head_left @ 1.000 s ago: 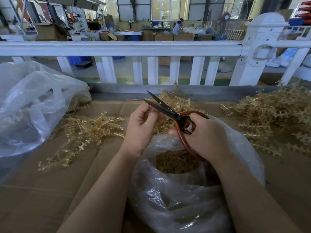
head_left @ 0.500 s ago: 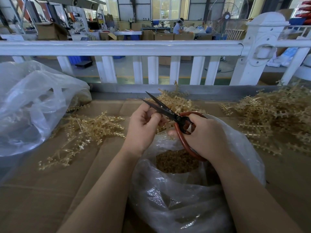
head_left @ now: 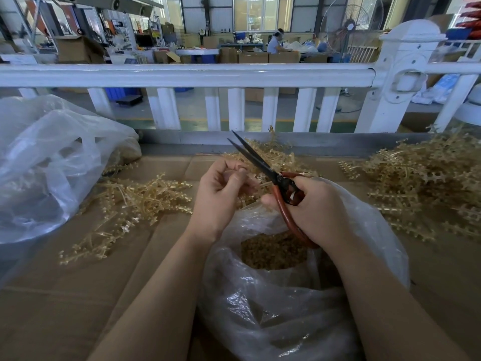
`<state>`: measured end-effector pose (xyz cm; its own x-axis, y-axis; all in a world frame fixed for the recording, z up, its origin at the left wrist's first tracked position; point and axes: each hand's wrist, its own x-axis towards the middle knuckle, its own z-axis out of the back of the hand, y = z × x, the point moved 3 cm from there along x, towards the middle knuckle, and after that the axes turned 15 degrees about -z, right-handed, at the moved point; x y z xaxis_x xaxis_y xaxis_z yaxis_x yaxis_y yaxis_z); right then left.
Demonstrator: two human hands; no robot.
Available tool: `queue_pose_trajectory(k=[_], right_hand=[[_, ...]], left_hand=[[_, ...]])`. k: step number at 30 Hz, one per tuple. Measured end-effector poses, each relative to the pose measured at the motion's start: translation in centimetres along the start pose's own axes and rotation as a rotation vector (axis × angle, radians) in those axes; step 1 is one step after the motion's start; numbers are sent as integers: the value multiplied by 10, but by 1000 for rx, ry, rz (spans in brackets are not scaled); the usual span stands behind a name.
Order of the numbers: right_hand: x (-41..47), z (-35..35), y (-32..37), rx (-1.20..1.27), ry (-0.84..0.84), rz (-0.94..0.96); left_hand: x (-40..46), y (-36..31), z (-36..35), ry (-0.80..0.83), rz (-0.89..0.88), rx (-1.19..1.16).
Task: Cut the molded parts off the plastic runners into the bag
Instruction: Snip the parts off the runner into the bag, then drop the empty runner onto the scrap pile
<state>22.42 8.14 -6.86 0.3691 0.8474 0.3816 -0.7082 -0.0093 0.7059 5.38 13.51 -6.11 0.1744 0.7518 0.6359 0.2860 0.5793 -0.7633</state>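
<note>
No text can be read anywhere (the distant wall signs seem too blurred).

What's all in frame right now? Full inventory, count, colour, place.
scissors: 1, dark blades, red-brown handles, centre, blades slightly parted above the bag
open bag: 1, clear plastic, front centre, holds cut amber parts
runner in hand: 1, amber, between the hands
left runner pile: 1, amber, on cardboard left of centre
middle runner pile: 1, amber, behind the hands
right runner pile: 1, amber, far right
second bag: 1, clear plastic, far left
cardboard: brown, covers the work surface
railing: 1, white, behind the table
left hand: 1, pinches the runner
right hand: 1, grips the scissor handles
</note>
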Motion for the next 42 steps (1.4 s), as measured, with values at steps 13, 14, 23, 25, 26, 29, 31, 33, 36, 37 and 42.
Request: queue_pose_trajectory(k=[13,14,23,25,26,29,31,33,36,37,42], right_hand=[[4,-6,-3,117,152,-114],[5,-6,-4,115,148,-120],[5,-4,-6,33,149,-76],[5,-4,-8,39,104,-92],[6,-3,-8,44,77,-106],[7,-1,-8,69,25,-145],[5,0,-6,75,14,-145],[2,0,-3,70,-17,-129],[4,1,-5,115,-72,-146],[5,2,-6,134,-82,-159],[6,4,-9,166,-121,-161]], left_hand=[[-3,3,-3,63,207,-156],[-3,3,-3,74,222,-158],[-3,7,-2,245,174,104],[-3,7,1,280,196,111],[-3,7,2,301,211,105],[-5,10,2,369,301,88],[-6,12,1,394,362,99],[-6,11,1,367,386,59],[-3,7,5,199,417,-182],[-1,6,8,132,433,-261],[4,7,19,-166,458,-610]])
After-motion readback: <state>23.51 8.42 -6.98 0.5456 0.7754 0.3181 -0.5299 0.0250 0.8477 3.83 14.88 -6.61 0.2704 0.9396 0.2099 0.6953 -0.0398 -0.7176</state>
